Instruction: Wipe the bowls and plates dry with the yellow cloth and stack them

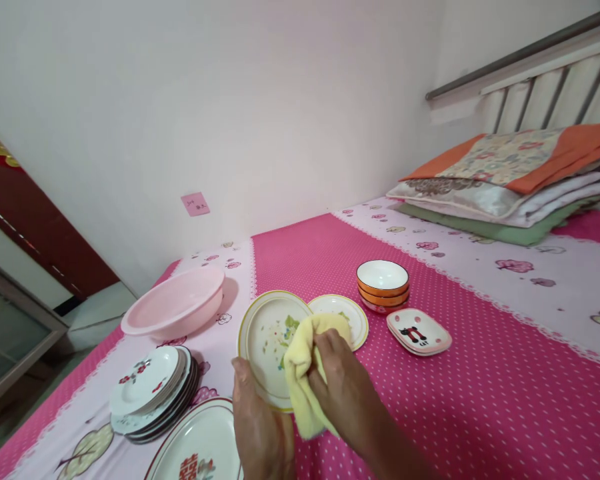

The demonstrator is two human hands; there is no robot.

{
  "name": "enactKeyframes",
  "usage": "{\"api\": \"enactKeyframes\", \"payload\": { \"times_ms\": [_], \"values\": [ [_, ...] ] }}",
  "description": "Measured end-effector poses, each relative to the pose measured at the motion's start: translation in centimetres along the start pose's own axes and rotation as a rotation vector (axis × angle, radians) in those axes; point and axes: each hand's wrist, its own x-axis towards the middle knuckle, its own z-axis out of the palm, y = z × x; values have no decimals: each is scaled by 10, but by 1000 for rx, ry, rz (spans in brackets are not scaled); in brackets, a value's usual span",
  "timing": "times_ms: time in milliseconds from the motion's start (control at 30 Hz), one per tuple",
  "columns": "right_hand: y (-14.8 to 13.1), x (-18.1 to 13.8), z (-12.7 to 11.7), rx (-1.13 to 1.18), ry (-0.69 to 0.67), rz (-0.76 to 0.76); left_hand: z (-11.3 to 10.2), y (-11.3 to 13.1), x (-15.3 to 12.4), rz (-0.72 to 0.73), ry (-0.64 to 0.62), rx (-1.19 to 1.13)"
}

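Observation:
In my left hand (261, 427) is a round cream plate (267, 340) with a yellow-green rim and a leaf pattern, tilted up toward me. The thumb lies at the plate's left edge; the other fingers are hidden behind it. My right hand (343, 380) is closed on a yellow cloth (303, 373), which lies against the right side of the plate's face. Behind the cloth, a second plate (359, 320) with a similar rim rests on the bedspread, partly covered. Below my left hand lies a larger plate (195, 440) with a dark red rim and a red motif.
A pink basin (180, 303) stands at the left, behind a stack of plates (147, 380). To the right are stacked orange bowls (383, 280) and small square cat dishes (420, 331) on the pink bedspread (480, 387). Folded bedding (510, 180) lies at the far right by the wall.

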Motion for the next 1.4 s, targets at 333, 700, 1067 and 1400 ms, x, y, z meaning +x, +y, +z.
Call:
{"api": "enactKeyframes", "payload": {
  "times_ms": [333, 700, 1067, 1400],
  "values": [
    [-39, -6, -8, 273, -72, -316, -31, -3, 12, -255, -201, -136],
    [27, 15, -12, -116, 329, -125, 4, -32, -13, -270, -324, 69],
    [50, 22, -23, 692, 43, 394, -5, -2, 1, -145, -125, -49],
    [-11, 10, 5, 1565, -151, 709, 17, 15, -7, 96, 124, -124]
  ]
}}
